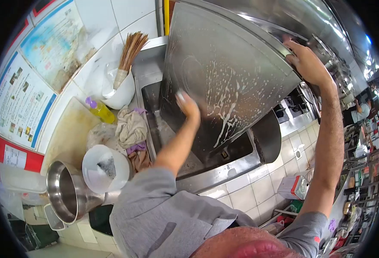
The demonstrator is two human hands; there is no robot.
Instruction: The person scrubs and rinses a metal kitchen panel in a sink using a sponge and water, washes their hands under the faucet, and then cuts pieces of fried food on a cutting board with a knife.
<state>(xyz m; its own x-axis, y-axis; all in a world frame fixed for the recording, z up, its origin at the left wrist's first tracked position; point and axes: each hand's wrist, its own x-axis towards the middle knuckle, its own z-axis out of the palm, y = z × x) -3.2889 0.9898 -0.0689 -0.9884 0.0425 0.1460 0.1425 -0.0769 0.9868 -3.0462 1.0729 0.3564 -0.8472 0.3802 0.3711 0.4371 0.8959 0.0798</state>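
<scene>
A large metal panel [232, 64] stands tilted in the sink [202, 182], its face streaked with white suds [228, 103]. The right hand [307, 62] grips the panel's upper right edge, fingers curled over it. The left hand [186, 105] is at the panel's face, blurred, something whitish at its fingertips; I cannot tell whether those fingers are spread or pressed together. Left of the sink sit 1 crumpled cloth [131, 128] and 1 white bucket [95, 161].
</scene>
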